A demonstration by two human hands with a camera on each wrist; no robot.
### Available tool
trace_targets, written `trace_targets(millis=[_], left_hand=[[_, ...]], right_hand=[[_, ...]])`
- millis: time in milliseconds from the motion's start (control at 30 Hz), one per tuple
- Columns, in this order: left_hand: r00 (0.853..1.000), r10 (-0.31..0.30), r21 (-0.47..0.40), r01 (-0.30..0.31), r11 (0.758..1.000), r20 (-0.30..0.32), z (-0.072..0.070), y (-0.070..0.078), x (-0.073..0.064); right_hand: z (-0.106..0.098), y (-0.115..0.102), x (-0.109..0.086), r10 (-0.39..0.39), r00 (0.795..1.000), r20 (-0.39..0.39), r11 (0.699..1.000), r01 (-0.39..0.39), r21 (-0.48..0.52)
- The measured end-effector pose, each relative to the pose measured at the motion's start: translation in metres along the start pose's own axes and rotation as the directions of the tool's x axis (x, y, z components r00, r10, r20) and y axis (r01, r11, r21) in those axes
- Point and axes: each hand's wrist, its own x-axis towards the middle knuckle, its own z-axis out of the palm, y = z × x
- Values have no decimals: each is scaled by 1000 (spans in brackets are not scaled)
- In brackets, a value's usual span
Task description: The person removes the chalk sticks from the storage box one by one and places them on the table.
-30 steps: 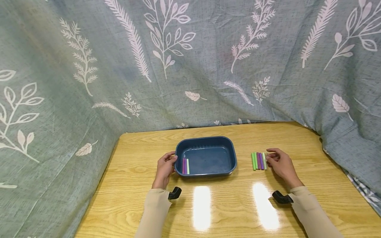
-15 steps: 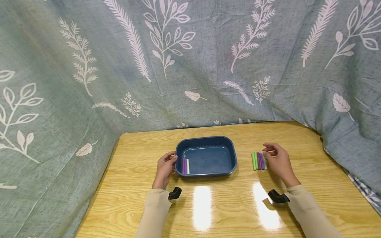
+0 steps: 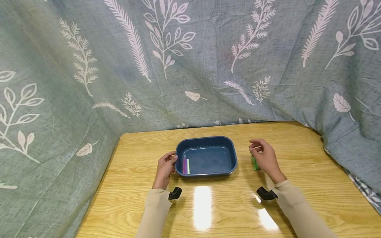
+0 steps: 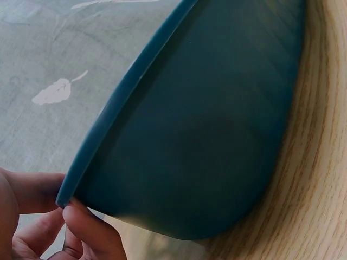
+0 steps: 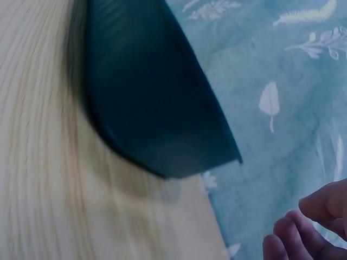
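Observation:
My left hand (image 3: 164, 168) grips the left rim of a dark blue plastic tub (image 3: 205, 174), thumb on one side of the rim and fingers on the other in the left wrist view. Inside the tub, at its left end, lie a magenta stick (image 3: 183, 166), a purple stick (image 3: 186, 166) and a pale green stick (image 3: 188, 166), side by side. My right hand (image 3: 266, 160) hovers over the row of sticks to the tub's right, fingers loosely bent, with nothing seen between them. Green sticks (image 3: 254, 163) show beneath it; the hand hides the others.
The wooden table (image 3: 134, 205) carries the tub and the sticks. Grey-green leaf-patterned cloth (image 3: 190, 109) hangs behind the table and along both sides. A black wrist mount (image 3: 266, 193) projects from the right sleeve, another black mount (image 3: 175, 193) from the left.
My right hand has moved left from the right end of the stick row, over the row toward the tub, covering most sticks. My left hand and the tub have stayed put.

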Motion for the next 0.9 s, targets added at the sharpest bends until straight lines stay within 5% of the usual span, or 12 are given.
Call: trace_targets(millis=[900], left_hand=[[1000, -1, -18, 1, 1000, 1, 0, -1, 2]], right_hand=[[66, -38, 9, -51, 995, 83, 991, 40, 131]])
